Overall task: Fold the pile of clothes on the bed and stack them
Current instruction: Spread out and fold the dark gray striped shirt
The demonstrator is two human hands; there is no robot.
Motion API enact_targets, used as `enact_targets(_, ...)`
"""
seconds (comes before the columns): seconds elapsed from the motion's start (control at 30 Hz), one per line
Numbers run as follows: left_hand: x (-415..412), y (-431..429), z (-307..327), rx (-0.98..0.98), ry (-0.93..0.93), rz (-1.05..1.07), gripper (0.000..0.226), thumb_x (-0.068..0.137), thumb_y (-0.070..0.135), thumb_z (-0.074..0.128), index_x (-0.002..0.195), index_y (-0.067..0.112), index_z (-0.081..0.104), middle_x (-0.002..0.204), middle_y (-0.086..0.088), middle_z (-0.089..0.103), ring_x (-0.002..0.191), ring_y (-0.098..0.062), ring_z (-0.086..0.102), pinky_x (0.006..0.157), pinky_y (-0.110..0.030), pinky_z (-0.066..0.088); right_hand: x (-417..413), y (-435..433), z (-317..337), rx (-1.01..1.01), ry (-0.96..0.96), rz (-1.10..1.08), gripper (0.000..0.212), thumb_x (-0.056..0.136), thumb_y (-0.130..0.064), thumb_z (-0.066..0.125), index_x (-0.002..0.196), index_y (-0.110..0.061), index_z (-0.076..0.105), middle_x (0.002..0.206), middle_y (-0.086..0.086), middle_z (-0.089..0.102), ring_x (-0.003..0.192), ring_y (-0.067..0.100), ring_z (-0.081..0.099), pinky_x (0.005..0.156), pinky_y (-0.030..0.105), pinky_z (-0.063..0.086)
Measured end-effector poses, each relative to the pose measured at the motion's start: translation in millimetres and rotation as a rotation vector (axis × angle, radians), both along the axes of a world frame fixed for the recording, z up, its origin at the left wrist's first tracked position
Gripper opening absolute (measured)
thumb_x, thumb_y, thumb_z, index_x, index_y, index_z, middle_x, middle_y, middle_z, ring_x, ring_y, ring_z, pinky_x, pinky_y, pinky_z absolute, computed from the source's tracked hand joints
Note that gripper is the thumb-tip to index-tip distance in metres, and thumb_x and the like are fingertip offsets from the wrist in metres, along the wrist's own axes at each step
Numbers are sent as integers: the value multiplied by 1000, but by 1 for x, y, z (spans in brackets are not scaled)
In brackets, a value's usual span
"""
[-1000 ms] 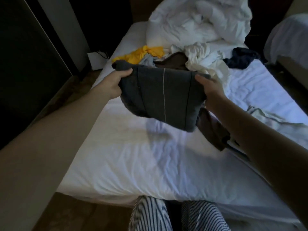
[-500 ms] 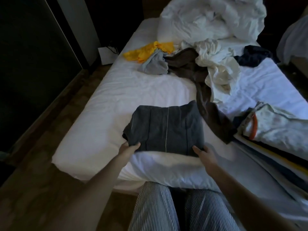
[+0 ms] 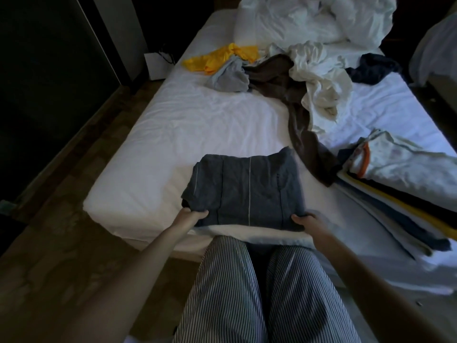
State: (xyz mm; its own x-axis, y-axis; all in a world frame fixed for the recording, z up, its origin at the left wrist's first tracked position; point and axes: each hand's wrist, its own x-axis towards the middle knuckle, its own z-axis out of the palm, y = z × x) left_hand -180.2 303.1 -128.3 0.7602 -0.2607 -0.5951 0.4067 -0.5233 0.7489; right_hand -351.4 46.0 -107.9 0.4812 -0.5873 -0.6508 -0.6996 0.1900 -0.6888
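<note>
**Grey garment folded, loose heap yet to do**

A dark grey garment (image 3: 244,191) lies folded into a neat rectangle at the near edge of the bed (image 3: 197,125). The left hand (image 3: 191,215) has its grip pinched on the near left corner, thumb on top. The right hand (image 3: 305,220) pinches the near right corner the same way.

To the right, apart from the grey garment, sits a stack of folded clothes (image 3: 400,194), several layers deep. The grey garment is folded but not yet on it.

Farther up the bed a loose pile waits: a yellow piece (image 3: 222,56), a light grey piece (image 3: 230,78), a long brown garment (image 3: 294,107), a crumpled white shirt (image 3: 319,82) and a navy piece (image 3: 376,70). I judge the task to be roughly halfway.

The sheet is white and wrinkled, with a bunched duvet (image 3: 314,18) at the head. The room is dim, with a wooden floor (image 3: 61,219) on the left and a second bed (image 3: 435,45) at the right edge.
</note>
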Motion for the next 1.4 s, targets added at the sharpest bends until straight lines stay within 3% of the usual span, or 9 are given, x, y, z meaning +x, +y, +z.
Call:
enact_targets(0.37,21,-2,9,14,-240,249,72,69,57,64,125,15,47,123,-9,58,109,-30,57,96,-42,48,16,-3,21,49,-116,-101,33,92,-23,55,120,-5,54,124,17,53,112,28,49,101,39,38)
enact_targets(0.5,62,-23,14,90,-310,157,67,88,43,58,143,15,33,139,-10,47,123,-29,49,101,-36,42,46,-20,27,-23,-229,-106,28,88,-22,60,112,-8,57,117,17,58,103,26,54,100,43,43)
enact_targets(0.7,97,-64,18,80,-228,-45,85,82,49,66,149,19,23,147,-6,39,129,-28,45,107,-42,39,97,-34,30,-31,-348,-70,37,88,-27,63,120,-10,56,110,8,62,102,25,59,94,40,48)
enact_targets(0.8,101,-72,9,207,-415,-73,42,88,38,61,117,8,59,119,-11,63,107,-29,60,93,-40,49,102,-37,25,-9,-353,-151,32,94,-25,54,118,-4,57,105,10,60,100,26,58,93,40,48)
enact_targets(1.0,98,-71,4,315,-634,-17,37,99,33,42,86,2,59,94,-19,62,88,-34,59,70,-37,44,96,-40,7,-73,-304,-330,30,97,-20,49,117,0,56,102,13,58,103,29,57,82,31,45)
enact_targets(1.13,87,-73,17,435,-873,-55,33,97,22,45,126,9,54,127,-17,52,113,-35,50,96,-41,38,88,-33,6,-641,-102,-44,46,96,-25,47,136,-4,37,131,18,47,124,35,44,100,39,35)
enact_targets(1.23,58,-92,37,259,-1199,-288,43,96,25,37,132,7,51,135,-15,52,122,-35,47,101,-41,35,91,-16,19,-1136,-312,351,42,95,-30,41,133,-13,47,135,11,49,129,34,41,105,45,30)
enact_targets(1.33,30,-122,27,407,-1104,-786,59,95,48,12,150,29,23,158,-5,19,145,-29,15,115,-44,13,106,-2,9,-1052,-79,888,50,98,-44,24,145,-27,31,154,5,25,144,32,11,116,47,6)
enact_targets(1.4,21,-132,4,562,-982,-911,65,87,58,-5,149,41,4,161,3,-1,147,-28,-5,116,-49,-6,107,-4,-10,-932,109,936,53,98,-49,21,149,-35,11,159,1,2,146,28,-5,116,47,-4)
